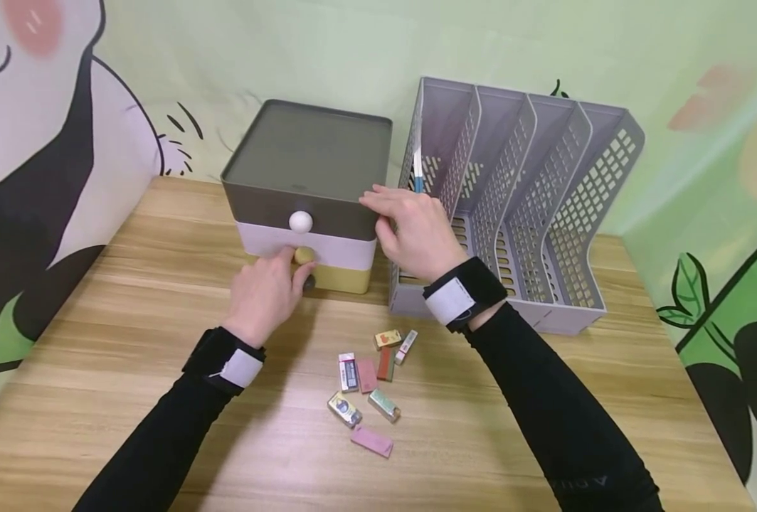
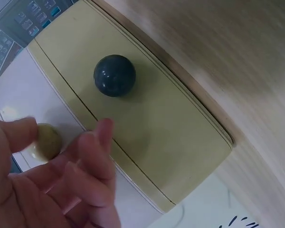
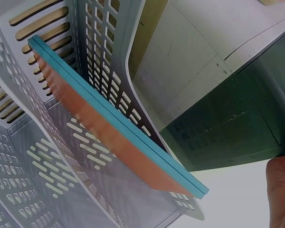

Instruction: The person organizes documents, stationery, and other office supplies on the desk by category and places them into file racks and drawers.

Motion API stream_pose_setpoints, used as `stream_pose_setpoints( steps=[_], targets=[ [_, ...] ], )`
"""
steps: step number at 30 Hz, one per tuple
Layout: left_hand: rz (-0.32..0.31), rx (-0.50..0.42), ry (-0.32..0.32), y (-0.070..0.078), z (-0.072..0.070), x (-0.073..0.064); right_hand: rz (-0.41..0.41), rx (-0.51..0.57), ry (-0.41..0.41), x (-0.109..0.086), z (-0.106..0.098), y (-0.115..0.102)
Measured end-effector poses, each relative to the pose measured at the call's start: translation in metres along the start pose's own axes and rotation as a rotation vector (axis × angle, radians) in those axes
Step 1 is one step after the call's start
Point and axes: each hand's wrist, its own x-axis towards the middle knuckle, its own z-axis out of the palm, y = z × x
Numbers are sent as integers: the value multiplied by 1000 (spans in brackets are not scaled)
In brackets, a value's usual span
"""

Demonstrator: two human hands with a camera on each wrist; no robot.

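Observation:
A small stacked drawer box [image 1: 308,153] stands at the back of the table, with a dark grey top tier, a pale middle drawer [image 1: 346,250] and a yellow bottom drawer [image 1: 346,280]. My left hand [image 1: 265,295] pinches the yellow knob [image 2: 49,141] of the middle drawer between thumb and finger. The middle drawer looks closed. Above that knob is a white knob [image 1: 300,222]; a dark round knob [image 2: 115,75] sits on the bottom drawer. My right hand [image 1: 417,231] rests with extended fingers against the box's upper right front corner, holding nothing.
A grey file rack [image 1: 519,306] stands right of the box, with a thin blue-edged item [image 3: 118,116] in its leftmost slot. Several small erasers, including a pink one [image 1: 372,441] and a green one [image 1: 385,405], lie on the wooden table [image 1: 513,441] between the forearms.

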Motion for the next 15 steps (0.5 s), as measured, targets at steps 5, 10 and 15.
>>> stream_pose_setpoints(
  steps=[5,10,15],
  targets=[
    [-29,60,-77,-1,4,0,4,-2,-5,0,-1,0],
    [-69,94,-175,-4,12,2,14,3,-11,0,-2,0],
    [-73,128,-198,-3,19,4,25,8,-20,1,-2,0]
  ],
)
